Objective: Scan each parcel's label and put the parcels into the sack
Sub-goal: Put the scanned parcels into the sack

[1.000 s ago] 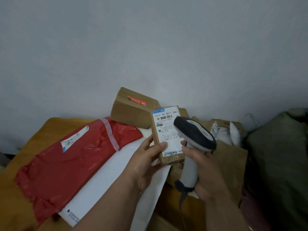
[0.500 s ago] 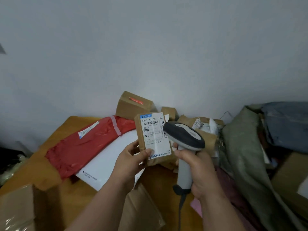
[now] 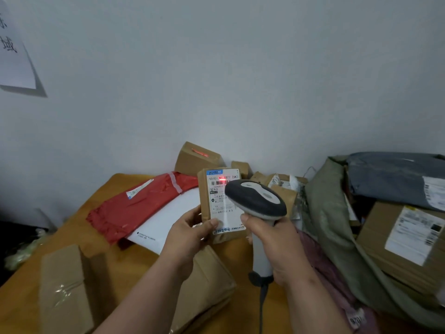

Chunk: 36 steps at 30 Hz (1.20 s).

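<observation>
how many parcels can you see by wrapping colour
brown, counting only clear ones: 5 (held parcel, wall box, front box, box under wrist, sack box)
red mailer: 1
white mailer: 1
grey bag: 1
total: 8

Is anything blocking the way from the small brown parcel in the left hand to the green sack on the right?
Only the scanner, held upright by the right hand, sits between the small brown parcel in the left hand and the green sack. The sack's mouth already holds boxes; free room there is unclear.
</observation>
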Motion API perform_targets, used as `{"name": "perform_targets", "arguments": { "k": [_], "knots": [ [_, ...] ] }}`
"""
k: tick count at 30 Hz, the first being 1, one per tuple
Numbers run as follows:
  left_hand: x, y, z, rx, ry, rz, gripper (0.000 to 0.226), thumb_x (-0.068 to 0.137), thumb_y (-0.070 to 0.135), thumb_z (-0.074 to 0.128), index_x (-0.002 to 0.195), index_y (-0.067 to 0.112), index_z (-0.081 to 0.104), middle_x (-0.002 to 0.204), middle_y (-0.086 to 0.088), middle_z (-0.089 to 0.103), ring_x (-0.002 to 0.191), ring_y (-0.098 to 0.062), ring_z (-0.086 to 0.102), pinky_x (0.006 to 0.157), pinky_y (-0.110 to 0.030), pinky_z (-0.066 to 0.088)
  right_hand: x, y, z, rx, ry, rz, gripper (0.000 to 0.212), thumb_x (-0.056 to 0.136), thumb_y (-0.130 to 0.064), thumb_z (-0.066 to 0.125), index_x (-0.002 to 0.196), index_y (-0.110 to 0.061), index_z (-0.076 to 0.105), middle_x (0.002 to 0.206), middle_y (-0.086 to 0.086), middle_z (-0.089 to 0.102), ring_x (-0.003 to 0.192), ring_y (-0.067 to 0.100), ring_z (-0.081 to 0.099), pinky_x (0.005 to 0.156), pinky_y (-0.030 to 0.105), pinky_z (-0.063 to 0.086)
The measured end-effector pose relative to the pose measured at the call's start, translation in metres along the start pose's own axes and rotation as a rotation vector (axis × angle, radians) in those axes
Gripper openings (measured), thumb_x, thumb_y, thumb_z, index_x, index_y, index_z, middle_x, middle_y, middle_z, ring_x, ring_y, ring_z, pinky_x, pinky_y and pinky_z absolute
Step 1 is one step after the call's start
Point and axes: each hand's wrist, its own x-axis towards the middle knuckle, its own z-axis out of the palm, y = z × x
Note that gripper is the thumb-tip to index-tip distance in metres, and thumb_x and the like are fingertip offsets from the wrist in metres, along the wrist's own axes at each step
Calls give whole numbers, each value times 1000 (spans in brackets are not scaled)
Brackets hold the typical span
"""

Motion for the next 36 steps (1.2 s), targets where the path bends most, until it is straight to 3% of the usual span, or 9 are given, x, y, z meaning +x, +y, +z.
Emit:
{"name": "perform_targets", "arguments": {
  "k": [5,8,12,17,24,26,30,34,36],
  "knots": [
    [-42,-1,-11,-40,-15,-4,46,88,6,71,132,17,60,107,-2,76,96,-24,74,80,-37,61,-40,-3,7,-57,5,-17,11,83,-28,79,76,-34,73,69,-12,73,72,8,69,59,20,48],
    [-65,-2,-17,-39,-27,-8,47,87,7,71,132,19,59,106,-1,76,95,-22,75,79,-37,61,-64,-4,9,-54,5,-22,10,82,-28,80,87,-33,72,69,-14,72,75,11,69,61,24,48],
    [-89,-3,-19,-35,-37,-20,53,86,7,73,135,17,57,106,-2,76,94,-23,75,78,-38,61,-92,-7,7,-14,-20,-45,16,85,-22,78,94,-31,71,69,-19,72,65,-4,68,50,9,47],
    [-111,-8,-12,-51,-73,-41,50,84,7,74,128,23,59,100,0,77,92,-23,75,73,-36,62,-118,-9,-5,-2,-22,-91,22,87,-17,76,99,-34,70,80,-22,75,70,-8,68,54,7,48],
    [-127,-14,23,-37,-143,-59,67,67,21,78,130,25,57,103,-1,77,93,-23,75,73,-37,62,-142,-12,-41,-33,54,-87,30,85,-24,77,75,-51,72,71,-19,72,69,-8,66,59,12,48],
    [-130,-16,37,-46,-165,-78,68,69,21,78,133,23,56,105,-2,77,95,-25,75,75,-39,62,-143,-9,-59,2,122,-74,23,83,-24,80,83,-47,74,80,-22,75,78,-6,68,64,17,50],
    [-134,-26,79,-92,-194,-109,61,71,22,78,128,22,58,109,-7,76,99,-26,74,85,-46,59,-148,0,-105,95,228,-40,27,81,-23,83,98,-37,67,85,-26,74,84,-9,67,59,9,52],
    [-144,-43,144,-119,-229,-122,55,71,21,78,123,20,61,108,-8,76,98,-25,74,70,-34,61,-157,13,-167,164,339,102,40,76,-27,86,111,-25,69,105,-1,75,104,22,68,94,47,56],
    [-150,-56,182,-95,-264,-131,54,72,21,78,122,24,60,108,-6,76,98,-24,74,72,-35,61,-162,23,-201,200,327,153,41,78,-23,85,116,-21,70,106,2,78,107,27,70,98,52,55]
  ]
}}
